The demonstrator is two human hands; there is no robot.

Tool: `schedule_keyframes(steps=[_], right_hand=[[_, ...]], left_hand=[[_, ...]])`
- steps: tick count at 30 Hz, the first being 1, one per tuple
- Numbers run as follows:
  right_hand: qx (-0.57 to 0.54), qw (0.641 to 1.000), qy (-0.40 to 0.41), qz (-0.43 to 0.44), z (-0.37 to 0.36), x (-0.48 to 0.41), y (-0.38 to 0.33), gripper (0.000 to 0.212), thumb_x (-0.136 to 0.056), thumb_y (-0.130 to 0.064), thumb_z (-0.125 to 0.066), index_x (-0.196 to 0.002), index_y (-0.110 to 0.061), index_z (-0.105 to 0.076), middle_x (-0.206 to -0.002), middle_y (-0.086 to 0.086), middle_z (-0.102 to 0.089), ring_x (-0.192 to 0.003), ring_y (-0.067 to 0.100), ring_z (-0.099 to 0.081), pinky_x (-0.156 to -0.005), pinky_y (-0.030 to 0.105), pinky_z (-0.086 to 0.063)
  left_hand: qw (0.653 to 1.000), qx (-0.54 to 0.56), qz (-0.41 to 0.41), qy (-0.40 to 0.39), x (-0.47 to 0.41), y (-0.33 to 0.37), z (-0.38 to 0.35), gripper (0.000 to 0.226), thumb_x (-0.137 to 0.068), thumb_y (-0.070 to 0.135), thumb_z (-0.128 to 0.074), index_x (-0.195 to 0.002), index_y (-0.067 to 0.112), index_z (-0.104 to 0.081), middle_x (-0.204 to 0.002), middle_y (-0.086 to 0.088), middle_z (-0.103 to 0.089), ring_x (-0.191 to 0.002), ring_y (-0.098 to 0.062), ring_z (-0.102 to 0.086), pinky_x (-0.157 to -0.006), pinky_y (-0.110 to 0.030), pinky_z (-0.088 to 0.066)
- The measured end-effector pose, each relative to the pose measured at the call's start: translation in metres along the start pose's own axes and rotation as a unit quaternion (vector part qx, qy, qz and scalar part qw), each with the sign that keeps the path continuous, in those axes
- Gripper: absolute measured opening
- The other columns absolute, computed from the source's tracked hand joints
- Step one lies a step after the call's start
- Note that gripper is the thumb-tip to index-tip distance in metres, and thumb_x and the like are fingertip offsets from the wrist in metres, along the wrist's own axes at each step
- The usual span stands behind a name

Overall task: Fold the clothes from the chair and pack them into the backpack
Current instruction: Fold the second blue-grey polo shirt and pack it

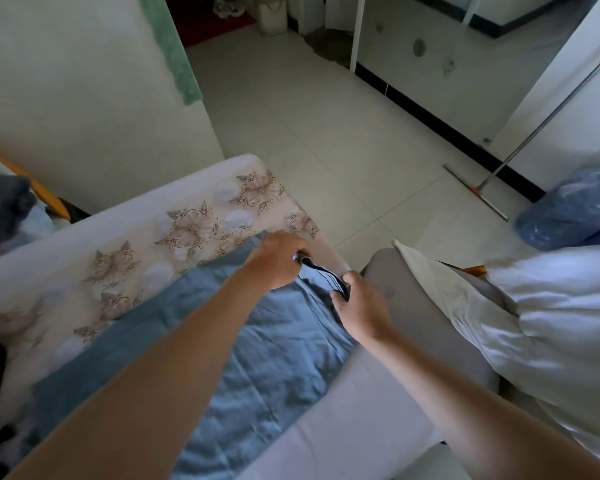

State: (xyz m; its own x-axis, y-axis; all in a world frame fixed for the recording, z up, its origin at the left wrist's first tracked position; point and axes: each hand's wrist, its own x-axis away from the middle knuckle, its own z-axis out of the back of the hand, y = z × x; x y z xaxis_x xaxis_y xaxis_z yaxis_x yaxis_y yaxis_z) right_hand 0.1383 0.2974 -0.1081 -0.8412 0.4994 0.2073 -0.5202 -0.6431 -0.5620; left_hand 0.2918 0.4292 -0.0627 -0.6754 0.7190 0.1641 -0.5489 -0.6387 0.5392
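The blue garment (257, 348) lay spread along the bed (125, 258), its far end bunched between both hands. The left hand (278, 261) curled over that end, and the right hand (361, 306) pinched it just beside. That end sat near the bed's corner. Tiled floor (326, 133) opened beyond, with a squeegee (478, 192) standing well apart.

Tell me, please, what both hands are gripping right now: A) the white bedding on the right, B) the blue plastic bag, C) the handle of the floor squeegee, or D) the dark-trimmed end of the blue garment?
D: the left hand and the right hand both pinch the dark-trimmed end of the blue garment, which lies spread over the floral sheet.
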Motion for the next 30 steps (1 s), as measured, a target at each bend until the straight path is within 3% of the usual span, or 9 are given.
schedule_keyframes(steps=[4, 7, 9, 13, 17, 20, 23, 26, 30], right_hand=[[-0.011, 0.994, -0.047, 0.094, 0.016, 0.025, -0.032, 0.019, -0.090, -0.031, -0.067, -0.107, -0.025, -0.062, -0.075, -0.011, -0.057, -0.065, 0.013, -0.055, -0.057, 0.026, -0.034], [0.045, 0.970, -0.201, 0.131, 0.008, 0.048, -0.052, 0.029, -0.088, -0.048, -0.064, -0.112, -0.031, -0.062, -0.090, -0.011, -0.066, -0.077, 0.009, -0.061, -0.066, 0.027, -0.047], [0.094, 0.959, -0.239, 0.122, -0.003, 0.056, -0.059, 0.030, -0.092, -0.053, -0.054, -0.107, -0.029, -0.065, -0.095, -0.008, -0.069, -0.084, 0.015, -0.065, -0.074, 0.029, -0.051], [0.127, 0.970, -0.149, 0.147, -0.022, 0.058, -0.060, 0.025, -0.101, -0.028, -0.041, -0.097, -0.021, -0.065, -0.091, 0.000, -0.069, -0.080, 0.026, -0.065, -0.070, 0.032, -0.050], [0.209, 0.951, -0.177, 0.142, -0.031, 0.055, -0.045, 0.029, -0.100, -0.039, -0.051, -0.127, -0.034, -0.059, -0.118, 0.001, -0.061, -0.100, 0.027, -0.064, -0.081, 0.033, -0.049], [0.208, 0.957, -0.159, 0.124, -0.030, 0.047, -0.034, 0.029, -0.096, -0.033, -0.055, -0.124, -0.037, -0.062, -0.117, 0.000, -0.061, -0.101, 0.025, -0.062, -0.082, 0.031, -0.046], [0.178, 0.967, -0.142, 0.117, -0.034, 0.038, -0.035, 0.021, -0.092, -0.033, -0.057, -0.109, -0.035, -0.069, -0.112, -0.002, -0.059, -0.102, 0.024, -0.060, -0.085, 0.031, -0.043], [0.150, 0.975, -0.110, 0.120, -0.041, 0.030, -0.037, 0.013, -0.092, -0.038, -0.060, -0.091, -0.028, -0.068, -0.104, -0.002, -0.059, -0.093, 0.022, -0.060, -0.078, 0.031, -0.046], [0.123, 0.984, -0.099, 0.087, -0.048, 0.028, -0.035, 0.033, -0.087, -0.037, -0.070, -0.110, -0.025, -0.050, -0.109, -0.004, -0.058, -0.093, 0.021, -0.061, -0.078, 0.032, -0.045]], left_hand=[[0.996, -0.075, -0.029, 0.047, 0.045, -0.020, 0.021, 0.037, -0.079, 0.000, -0.066, -0.080, 0.037, -0.061, -0.083, 0.019, -0.057, -0.088, -0.005, -0.050, -0.093, -0.030, -0.043], [0.986, -0.164, -0.008, -0.038, 0.089, -0.049, 0.019, 0.037, -0.083, 0.001, -0.063, -0.098, 0.034, -0.071, -0.102, 0.016, -0.059, -0.105, -0.009, -0.048, -0.102, -0.035, -0.039], [0.972, -0.212, 0.009, -0.097, 0.113, -0.064, 0.009, 0.047, -0.085, 0.000, -0.060, -0.113, 0.037, -0.069, -0.124, 0.012, -0.058, -0.122, -0.014, -0.045, -0.110, -0.037, -0.032], [0.980, -0.192, 0.010, -0.057, 0.129, -0.058, -0.009, 0.062, -0.088, -0.006, -0.049, -0.139, 0.030, -0.051, -0.150, 0.006, -0.039, -0.140, -0.015, -0.029, -0.117, -0.038, -0.021], [0.967, -0.230, -0.018, -0.108, 0.122, -0.056, -0.033, 0.072, -0.096, 0.007, -0.050, -0.156, 0.028, -0.016, -0.164, -0.001, -0.010, -0.151, -0.022, -0.011, -0.117, -0.044, -0.024], [0.962, -0.244, 0.013, -0.126, 0.110, -0.058, -0.033, 0.060, -0.098, 0.015, -0.051, -0.152, 0.028, -0.029, -0.159, -0.002, -0.026, -0.144, -0.023, -0.027, -0.112, -0.044, -0.032], [0.971, -0.234, -0.009, -0.051, 0.089, -0.051, -0.024, 0.060, -0.089, -0.002, -0.053, -0.143, 0.025, -0.046, -0.144, 0.000, -0.048, -0.132, -0.020, -0.044, -0.113, -0.038, -0.031], [0.971, -0.231, -0.064, -0.025, 0.061, -0.043, -0.017, 0.069, -0.087, -0.010, -0.050, -0.147, 0.022, -0.041, -0.152, -0.002, -0.038, -0.140, -0.021, -0.033, -0.117, -0.035, -0.023], [0.945, -0.286, -0.113, -0.109, 0.028, -0.045, -0.014, 0.078, -0.090, -0.012, -0.048, -0.154, 0.025, -0.025, -0.161, -0.001, -0.026, -0.148, -0.021, -0.023, -0.122, -0.037, -0.009]])
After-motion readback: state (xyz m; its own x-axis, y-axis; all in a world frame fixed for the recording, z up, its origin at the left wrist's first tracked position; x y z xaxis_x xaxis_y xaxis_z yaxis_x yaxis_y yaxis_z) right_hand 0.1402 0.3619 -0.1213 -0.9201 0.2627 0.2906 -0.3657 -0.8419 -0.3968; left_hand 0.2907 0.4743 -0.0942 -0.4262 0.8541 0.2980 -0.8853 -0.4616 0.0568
